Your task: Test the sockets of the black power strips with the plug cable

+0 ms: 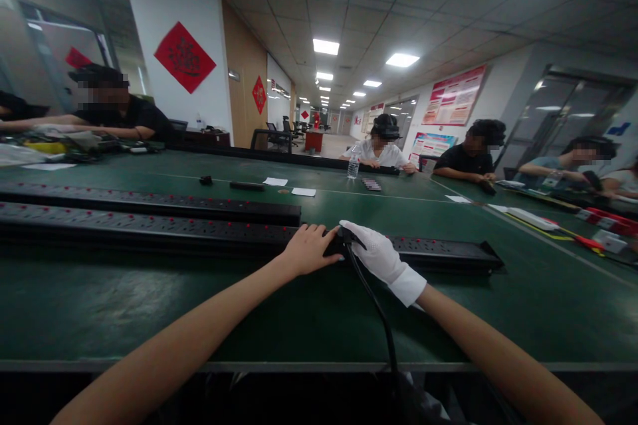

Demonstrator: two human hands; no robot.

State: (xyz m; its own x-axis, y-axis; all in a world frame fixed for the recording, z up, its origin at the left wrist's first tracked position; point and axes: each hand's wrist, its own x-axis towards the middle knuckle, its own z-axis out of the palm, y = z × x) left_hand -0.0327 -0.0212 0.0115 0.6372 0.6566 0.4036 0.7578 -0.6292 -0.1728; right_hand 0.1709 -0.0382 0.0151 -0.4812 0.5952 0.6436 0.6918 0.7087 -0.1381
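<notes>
A long black power strip with red switches lies across the green table in front of me. My bare left hand rests on top of it, fingers curled over the strip. My right hand, in a white glove, pinches a black plug at the strip; its black cable runs down toward me over the table's near edge. A second black power strip lies parallel just behind the first.
Several people sit at the far and right sides of the table. A water bottle, paper slips, small black parts and a white power strip with red tools lie further off.
</notes>
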